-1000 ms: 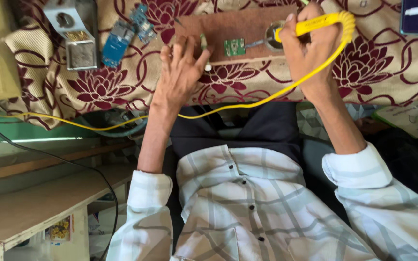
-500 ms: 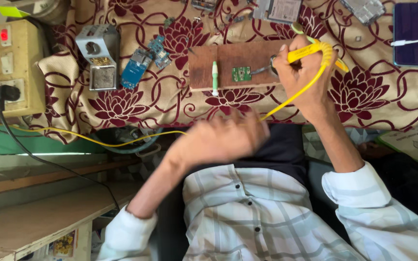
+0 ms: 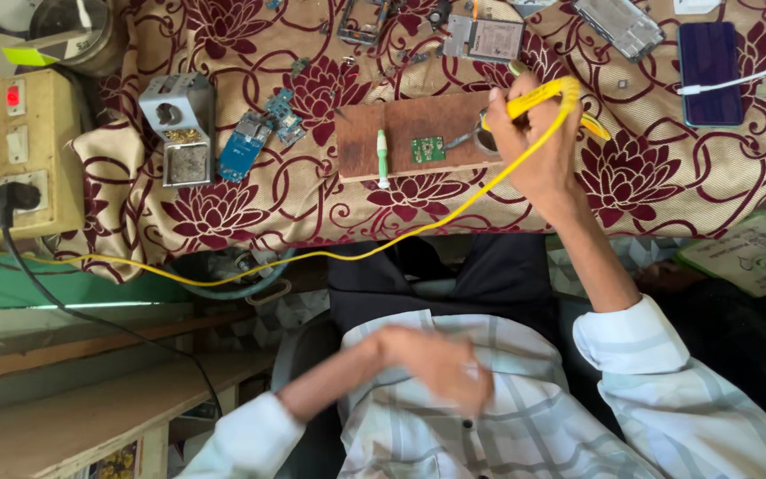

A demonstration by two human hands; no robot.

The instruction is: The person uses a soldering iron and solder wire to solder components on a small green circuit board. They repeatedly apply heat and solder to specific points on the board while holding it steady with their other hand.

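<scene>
Head view, looking down over a bench draped in a maroon floral cloth (image 3: 250, 204). Right hand (image 3: 534, 146) is up on the bench, fingers wrapped tight around a yellow-handled soldering iron (image 3: 538, 96); its metal tip points left, just beside a small green circuit board (image 3: 428, 150). That board lies on a brown wooden board (image 3: 361, 142), near the middle of the bench's front edge. A white and green pen-like tool (image 3: 382, 158) lies upright on the same wooden board, left of the green board, apart from it. The iron's yellow cord (image 3: 312, 259) loops off the handle and hangs down across the cloth's front edge, running off to the left.

Left hand (image 3: 432, 368) is low, in front of the checked shirt (image 3: 525, 417), well apart from the bench and touching nothing visible; it is motion-blurred, so cannot tell if the fingers are apart or curled.

Left of the wooden board: two blue circuit boards (image 3: 259, 142), then a grey metal iron stand (image 3: 183, 137). Far left a beige switch box (image 3: 11, 151) with a black plug in it. Top right a dark phone (image 3: 711, 71) with a white cable attached.
</scene>
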